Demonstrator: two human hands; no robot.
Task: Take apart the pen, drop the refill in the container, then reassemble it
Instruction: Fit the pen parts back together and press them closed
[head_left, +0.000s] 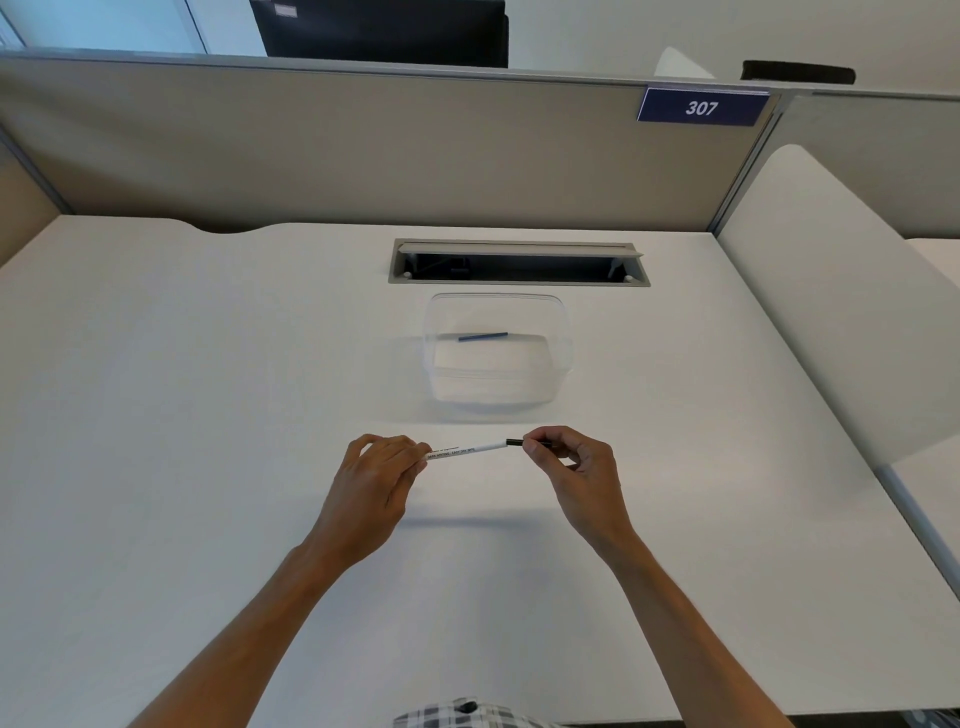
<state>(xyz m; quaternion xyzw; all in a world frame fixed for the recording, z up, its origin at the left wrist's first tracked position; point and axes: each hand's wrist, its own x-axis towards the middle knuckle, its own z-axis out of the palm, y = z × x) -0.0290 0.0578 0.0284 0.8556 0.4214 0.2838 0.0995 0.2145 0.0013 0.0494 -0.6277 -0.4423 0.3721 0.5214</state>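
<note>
White pen barrel (467, 450) held level above the desk (208, 415), between both hands, near the desk's front centre. Black print runs along the barrel; "DARK WRITING" and "EASY DRY" can be made out, the remaining words are too small to read. Left hand (376, 480): fingers curled round the barrel's left end, which is hidden in the grip. Right hand (576, 467): thumb and forefinger pinching a thin black piece (519, 442) at the barrel's right end; whether it is joined to the barrel or only touching cannot be told.

Clear plastic container (498, 353) stands beyond the hands, apart from them, open on top. One blue refill (483, 336) lies inside, near the far wall, roughly crosswise.

Behind the container: a recessed cable slot (519, 262) in the desk, flap raised. Beige partition (363, 156) at the far edge carries a dark blue plate (702, 107) reading "307" in white. White side panel (831, 312) stands at right. A checked garment (467, 717) shows at the bottom edge.
</note>
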